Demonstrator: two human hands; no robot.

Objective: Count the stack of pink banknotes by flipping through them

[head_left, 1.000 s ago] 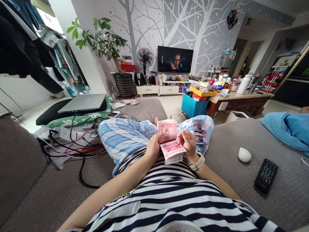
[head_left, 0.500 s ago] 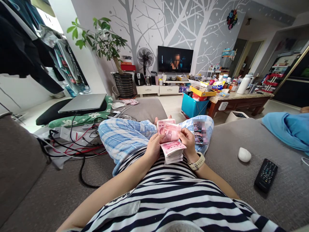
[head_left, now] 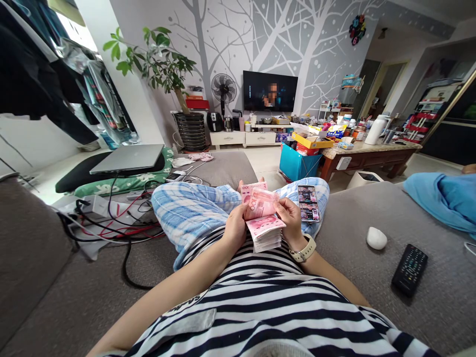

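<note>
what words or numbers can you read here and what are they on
"100" on the pink banknote.
"SA", possibly more, on the striped shirt; the print is partly cut off and hard to read.
The phone screen, remote control and wall clock are too small or blurred to read.

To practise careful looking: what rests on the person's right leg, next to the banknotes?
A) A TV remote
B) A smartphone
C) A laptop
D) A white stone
B: the smartphone rests on the checked trousers, just beyond the right hand that is handling the banknotes.
</note>
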